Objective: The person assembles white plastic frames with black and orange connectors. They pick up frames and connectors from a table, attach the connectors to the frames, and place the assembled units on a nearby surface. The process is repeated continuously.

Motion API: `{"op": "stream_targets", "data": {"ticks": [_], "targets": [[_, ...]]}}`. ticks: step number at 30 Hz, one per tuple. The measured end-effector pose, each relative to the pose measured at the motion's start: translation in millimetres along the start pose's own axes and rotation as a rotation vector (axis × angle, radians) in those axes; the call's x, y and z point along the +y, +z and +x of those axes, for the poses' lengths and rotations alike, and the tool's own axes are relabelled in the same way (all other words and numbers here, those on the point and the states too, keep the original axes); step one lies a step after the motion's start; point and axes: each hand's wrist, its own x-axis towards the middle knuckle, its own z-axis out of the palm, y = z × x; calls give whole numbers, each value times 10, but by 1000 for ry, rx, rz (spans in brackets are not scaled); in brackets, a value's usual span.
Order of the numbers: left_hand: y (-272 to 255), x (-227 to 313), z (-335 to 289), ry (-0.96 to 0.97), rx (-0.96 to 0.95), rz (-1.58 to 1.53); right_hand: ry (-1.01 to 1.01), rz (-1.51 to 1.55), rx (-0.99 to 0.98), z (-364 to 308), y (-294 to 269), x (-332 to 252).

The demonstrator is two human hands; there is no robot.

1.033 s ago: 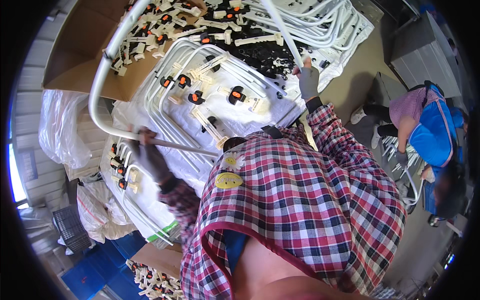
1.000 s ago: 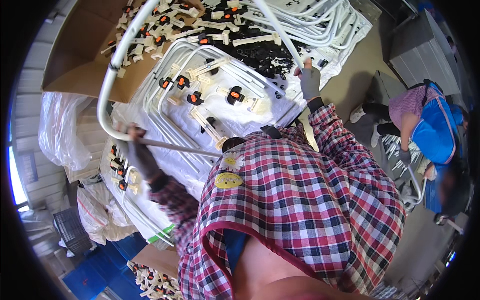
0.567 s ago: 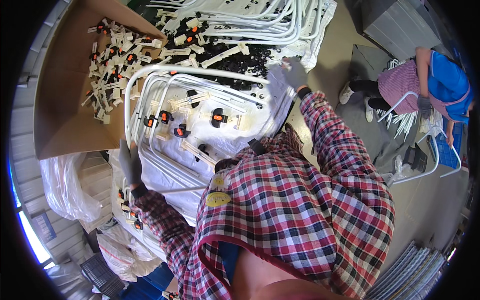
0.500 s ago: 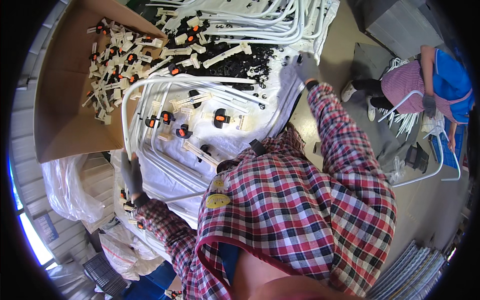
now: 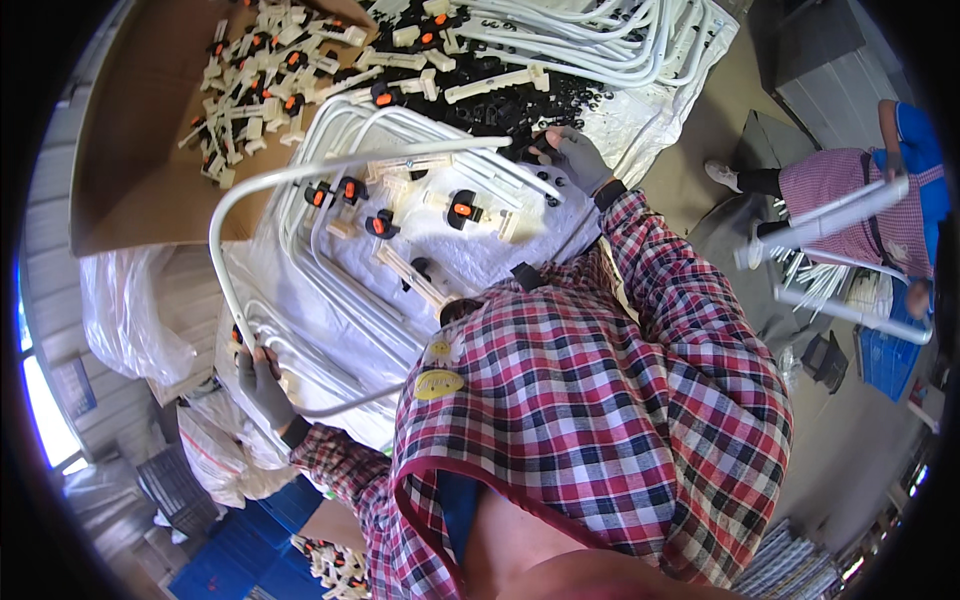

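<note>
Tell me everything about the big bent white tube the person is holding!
The bent white tube looks like painted metal, smooth and round. It curves like a big U: one long arm runs across the top, bends at the left, then comes down and back under. The left hand, in a grey glove, grips its lower bend. The right hand, also gloved, is at its far end. It hangs above a pile of similar tubes.

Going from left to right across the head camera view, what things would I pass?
Clear plastic bag → gloved left hand holding a bent white tube → white clips with orange buttons → gloved right hand → another person in a checked apron with white tubes.
</note>
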Motion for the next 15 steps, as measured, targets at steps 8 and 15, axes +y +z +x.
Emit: {"op": "stream_targets", "data": {"ticks": [8, 15], "targets": [[445, 434, 117, 118, -33, 56, 75, 218, -130, -61, 392, -281], [361, 272, 235, 111, -34, 11, 130, 148, -117, -173, 37, -202]]}}
